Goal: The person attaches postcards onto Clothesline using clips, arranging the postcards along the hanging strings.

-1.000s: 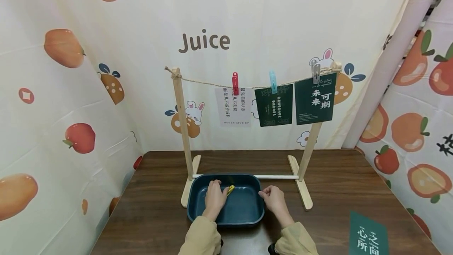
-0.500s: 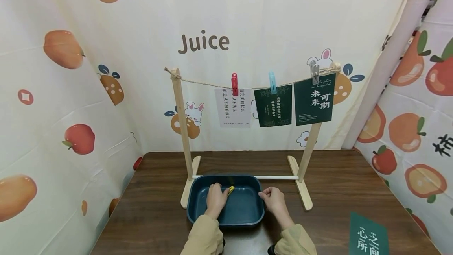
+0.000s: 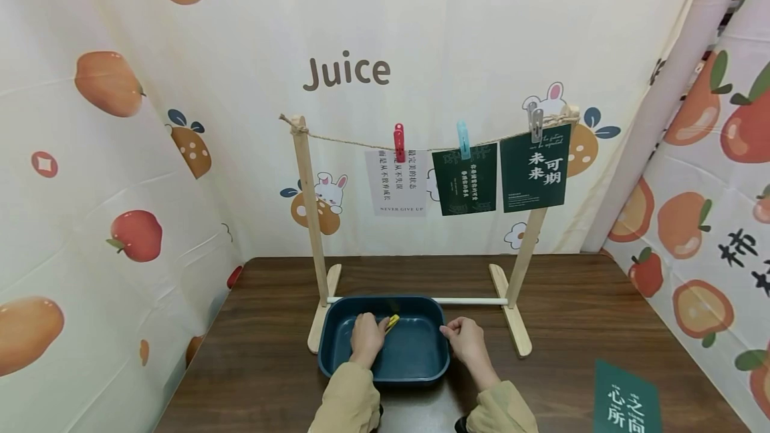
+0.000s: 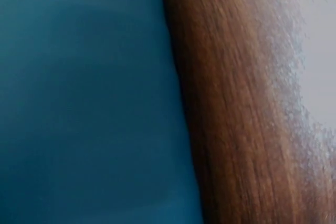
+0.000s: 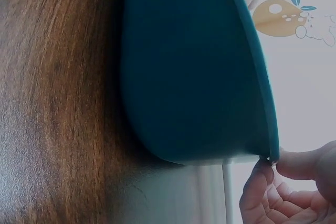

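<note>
A dark teal tray (image 3: 415, 366) sits on the table in front of a wooden stand. My left hand (image 3: 366, 339) reaches down into it, fingers bent, with the fingertips hidden. Beside the left thumb a yellow clothespin (image 3: 393, 323) shows, slanting up to the right; whether the fingers grip it cannot be made out. My right hand (image 3: 468, 343) pinches the tray's right rim between thumb and fingers, as the right wrist view shows with the hand (image 5: 294, 187) at the rim's corner. Only the tray (image 4: 89, 103) and wood fill the left wrist view.
A twine line runs between the stand's posts (image 3: 311, 219). On it hang a white card (image 3: 397, 192) under a red clothespin (image 3: 400, 139), a green card (image 3: 465, 196) under a blue one, and another green card (image 3: 529, 189) under a grey one. One green card (image 3: 625, 396) lies front right.
My left hand has shifted slightly toward me inside the tray, while the yellow clothespin stays nearly in place. The right hand keeps its hold on the rim.
</note>
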`<state>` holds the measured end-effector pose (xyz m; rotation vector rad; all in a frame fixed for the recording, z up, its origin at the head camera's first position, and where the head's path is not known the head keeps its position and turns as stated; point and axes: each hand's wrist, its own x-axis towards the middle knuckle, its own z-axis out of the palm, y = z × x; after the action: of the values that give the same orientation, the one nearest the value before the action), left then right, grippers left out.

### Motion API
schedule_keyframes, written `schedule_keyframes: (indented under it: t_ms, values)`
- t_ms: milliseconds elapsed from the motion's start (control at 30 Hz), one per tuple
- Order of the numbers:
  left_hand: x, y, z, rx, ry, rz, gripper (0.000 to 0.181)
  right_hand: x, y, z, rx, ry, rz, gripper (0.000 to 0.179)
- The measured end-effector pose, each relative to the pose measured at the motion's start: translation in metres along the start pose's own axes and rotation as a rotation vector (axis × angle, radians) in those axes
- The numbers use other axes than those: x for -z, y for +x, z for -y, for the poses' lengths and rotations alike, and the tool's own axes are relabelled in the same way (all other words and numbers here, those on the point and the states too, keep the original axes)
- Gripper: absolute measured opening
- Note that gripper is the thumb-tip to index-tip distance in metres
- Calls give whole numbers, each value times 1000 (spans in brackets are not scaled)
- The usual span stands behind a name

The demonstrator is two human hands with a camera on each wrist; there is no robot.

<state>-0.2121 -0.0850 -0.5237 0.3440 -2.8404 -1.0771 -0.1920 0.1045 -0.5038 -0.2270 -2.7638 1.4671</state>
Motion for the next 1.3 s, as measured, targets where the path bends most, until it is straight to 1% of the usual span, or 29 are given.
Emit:
schedule_keyframes:
  t_ms: [167,433,633,800,900,1033,1133,1300]
  values:
    - [-3,0,1,-1,30,-6,26,0,0,0,-5,0,2,15]
    - [-4,0,0,-2,33,-16,21,0,0,0,-9,7,-1,15]
    - [-4,-1,-1,-12,71,-5,22,0,0,0,4,12,-6,15]
    - [-5,-1,-1,-15,91,12,20,1,0,0,-3,18,-1,15]
    - [-5,-1,-1,-15,88,20,19,2,0,0,-7,17,2,15]
    - [-4,-1,-1,-42,88,16,20,2,0,1,2,6,-7,15]
    - [-3,-1,0,-64,84,7,21,1,-1,0,16,-16,-18,15]
    - [0,-2,-1,-70,57,6,21,-1,-3,-2,55,-40,-55,16]
